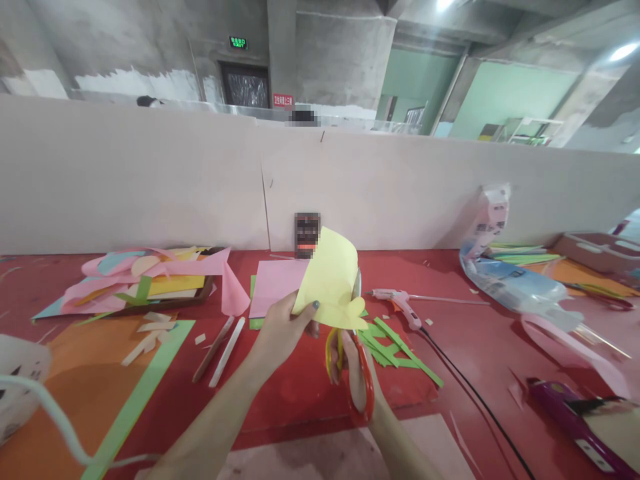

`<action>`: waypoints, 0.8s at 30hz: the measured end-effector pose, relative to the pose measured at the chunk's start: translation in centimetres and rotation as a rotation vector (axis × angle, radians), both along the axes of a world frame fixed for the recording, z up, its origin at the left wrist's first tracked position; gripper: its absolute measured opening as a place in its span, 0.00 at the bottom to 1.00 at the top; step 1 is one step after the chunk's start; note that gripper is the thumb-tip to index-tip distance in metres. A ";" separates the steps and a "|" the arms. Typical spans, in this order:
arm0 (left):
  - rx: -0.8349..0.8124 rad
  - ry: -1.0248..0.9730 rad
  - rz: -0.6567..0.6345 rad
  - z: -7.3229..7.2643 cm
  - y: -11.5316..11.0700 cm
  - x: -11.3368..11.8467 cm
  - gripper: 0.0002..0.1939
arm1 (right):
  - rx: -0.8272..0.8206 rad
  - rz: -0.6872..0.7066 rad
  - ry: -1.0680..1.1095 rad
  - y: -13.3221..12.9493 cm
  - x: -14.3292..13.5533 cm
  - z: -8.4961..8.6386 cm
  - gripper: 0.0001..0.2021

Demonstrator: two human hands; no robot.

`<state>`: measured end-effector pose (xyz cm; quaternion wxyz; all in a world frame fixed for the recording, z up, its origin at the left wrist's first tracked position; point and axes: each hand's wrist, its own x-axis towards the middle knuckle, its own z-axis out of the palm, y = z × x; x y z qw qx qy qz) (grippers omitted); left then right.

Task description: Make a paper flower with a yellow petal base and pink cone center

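My left hand [290, 327] pinches a sheet of yellow paper [330, 273] by its lower left side, thumb on the face towards me. The sheet stands upright and curls at the top, with a rounded, cut edge at its lower right. My right hand [354, 363] has its fingers through the red and yellow handles of a pair of scissors [367, 387]. Their blades are mostly hidden behind the paper. Green paper strips [395, 347] lie on the table just right of the scissors, and a pink sheet [275, 283] lies behind my left hand.
Right of centre lies a pink glue gun [400, 303] with a trailing black cable. Coloured scraps fill a tray [205, 293] at left, near two pens [225, 350]. A purple tool [575, 423] and a plastic bag [520, 283] are at right. A white partition [150, 180] closes the back.
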<state>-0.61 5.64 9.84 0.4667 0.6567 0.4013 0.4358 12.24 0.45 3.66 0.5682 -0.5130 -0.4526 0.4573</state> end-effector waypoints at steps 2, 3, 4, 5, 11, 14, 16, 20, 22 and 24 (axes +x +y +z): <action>0.001 -0.004 -0.002 0.0 0.0 0.0 0.10 | 0.010 0.003 0.007 -0.1 0.0 0.1 0.22; -0.001 -0.006 -0.005 0.0 0.1 -0.1 0.10 | 0.013 0.004 0.013 -0.1 0.0 0.2 0.22; -0.004 -0.006 -0.007 0.0 0.1 -0.1 0.10 | 0.014 0.002 0.017 -0.1 -0.1 0.3 0.22; -0.006 -0.006 -0.009 0.0 0.1 -0.1 0.10 | 0.014 -0.001 0.022 -0.2 -0.1 0.4 0.21; -0.029 -0.031 -0.015 0.0 0.3 -0.2 0.09 | -0.007 -0.013 0.051 0.0 -0.3 0.4 0.21; -0.052 -0.048 -0.030 0.2 0.4 -0.3 0.09 | -0.012 -0.007 0.053 0.1 -0.3 0.3 0.21; -0.070 -0.050 -0.026 0.3 0.4 -0.4 0.09 | -0.009 0.002 0.049 0.0 -0.2 0.3 0.21; -0.103 -0.065 0.020 0.4 0.4 -0.6 0.11 | -0.006 0.017 0.043 -0.2 0.0 0.5 0.21; -0.096 -0.071 0.039 0.3 0.5 -0.6 0.11 | -0.009 0.021 0.044 -0.2 0.0 0.4 0.21; -0.084 -0.070 0.052 0.2 0.7 -0.7 0.11 | -0.017 0.027 0.040 -0.1 -0.1 0.2 0.21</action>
